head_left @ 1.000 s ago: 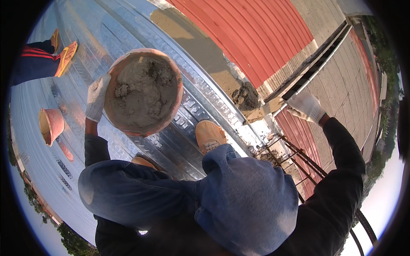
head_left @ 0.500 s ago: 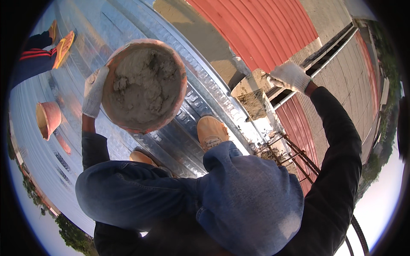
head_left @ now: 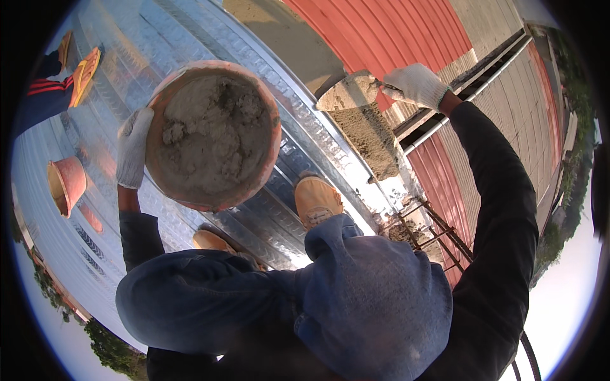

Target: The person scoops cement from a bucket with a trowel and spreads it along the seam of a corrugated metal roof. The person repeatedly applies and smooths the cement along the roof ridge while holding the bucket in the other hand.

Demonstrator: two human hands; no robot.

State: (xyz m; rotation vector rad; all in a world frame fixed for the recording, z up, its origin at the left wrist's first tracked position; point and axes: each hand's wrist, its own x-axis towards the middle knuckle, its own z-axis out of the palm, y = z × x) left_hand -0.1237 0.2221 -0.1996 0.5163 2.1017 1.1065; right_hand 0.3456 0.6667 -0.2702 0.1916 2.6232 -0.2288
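My left hand (head_left: 133, 147), in a white glove, grips the left rim of a reddish bucket (head_left: 277, 130). Grey wet mortar (head_left: 213, 136) fills much of it. On the right, my gloved right hand (head_left: 416, 86) is closed round the handle of a trowel (head_left: 348, 93). Its mortar-smeared blade lies against the top of a low wall, at the near end of a smooth grey mortar strip (head_left: 289, 44). Just nearer than the blade is a patch of rough, brownish mortar (head_left: 368, 141).
Shiny corrugated metal roofing (head_left: 127, 82) lies under my shoes (head_left: 316, 198). A smaller bucket (head_left: 67, 186) lies tipped at the left. Another person's sandalled foot (head_left: 86, 76) is at the upper left. Rusty rebar (head_left: 445, 238) sticks out near my right knee. Red roofing (head_left: 375, 32) slopes beyond the wall.
The trowel has moved up and left along the wall top, and more rough mortar shows behind it. The bucket has shifted slightly nearer in my left hand.
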